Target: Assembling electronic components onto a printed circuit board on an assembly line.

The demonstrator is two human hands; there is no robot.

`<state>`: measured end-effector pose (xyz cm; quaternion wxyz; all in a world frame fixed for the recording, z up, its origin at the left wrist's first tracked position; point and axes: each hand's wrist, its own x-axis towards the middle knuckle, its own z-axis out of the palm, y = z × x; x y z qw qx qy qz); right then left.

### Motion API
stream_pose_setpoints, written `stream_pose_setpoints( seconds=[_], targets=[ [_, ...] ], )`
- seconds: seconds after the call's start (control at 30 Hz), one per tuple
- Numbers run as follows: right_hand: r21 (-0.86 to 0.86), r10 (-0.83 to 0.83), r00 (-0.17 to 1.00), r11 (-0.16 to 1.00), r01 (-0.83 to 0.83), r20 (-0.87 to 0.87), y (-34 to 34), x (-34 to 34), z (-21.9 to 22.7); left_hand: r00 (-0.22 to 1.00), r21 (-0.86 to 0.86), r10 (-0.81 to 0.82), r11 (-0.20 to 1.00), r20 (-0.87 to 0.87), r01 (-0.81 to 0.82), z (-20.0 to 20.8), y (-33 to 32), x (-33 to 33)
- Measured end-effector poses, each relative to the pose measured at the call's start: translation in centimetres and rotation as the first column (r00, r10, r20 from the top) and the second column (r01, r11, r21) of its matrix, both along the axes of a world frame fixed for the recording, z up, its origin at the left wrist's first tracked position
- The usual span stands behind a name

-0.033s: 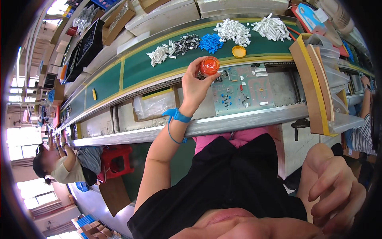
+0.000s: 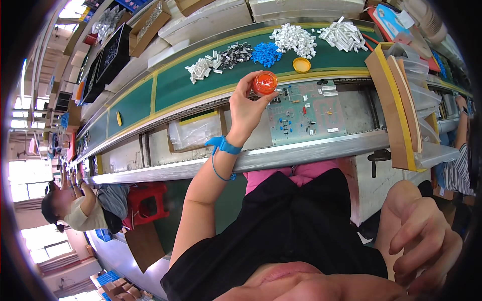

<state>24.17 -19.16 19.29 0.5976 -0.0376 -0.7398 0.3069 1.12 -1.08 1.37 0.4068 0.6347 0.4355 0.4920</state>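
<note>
My left hand (image 2: 246, 110) is closed around a small clear jar (image 2: 265, 83) with orange-red contents, its thumb and fingers gripping the sides. A blue wrist strap (image 2: 224, 145) circles that wrist. The jar is held above the left edge of a green circuit board (image 2: 306, 120) fitted with several small components. A round yellow lid (image 2: 302, 65) lies on the green belt (image 2: 336, 60), just behind the board. My right hand (image 2: 424, 238), raised at the lower right and away from the bench, has curled fingers; whatever they may hold is hidden.
Along the belt lie piles of white parts (image 2: 293, 40), blue parts (image 2: 266, 54) and dark parts (image 2: 235, 55). A cardboard box (image 2: 394, 110) with plastic bags stands right of the board. The metal rail (image 2: 311, 145) runs in front. Co-workers sit at both sides.
</note>
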Motion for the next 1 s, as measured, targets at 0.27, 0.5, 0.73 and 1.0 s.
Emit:
stream_pose_setpoints(
  seconds=[0.27, 0.5, 0.73, 1.0],
  targets=[
    [-0.309, 0.044, 0.999, 0.95, -0.044, -0.005, -0.1, -1.3, 2.7, 1.0, -0.002, -0.007, 1.0, 0.002, 0.007, -0.1, 0.1, -0.2],
    [0.055, 0.168, 0.978, 0.985, -0.162, -0.127, 0.8, 0.5, -0.3, 1.0, -0.012, -0.005, 1.0, 0.001, 0.005, 0.2, 0.0, 0.3],
    [-0.165, 0.401, 0.883, 0.88, -0.445, -0.244, 2.3, 0.7, 1.1, 1.0, -0.007, -0.009, 1.0, 0.002, 0.009, 0.0, -0.1, 0.6],
    [-0.625, 0.484, 0.692, 0.323, -0.711, -0.536, 6.1, -5.1, -5.2, 0.997, -0.117, 0.071, 0.991, -0.011, -0.072, -1.4, 0.9, -0.7]
  ],
)
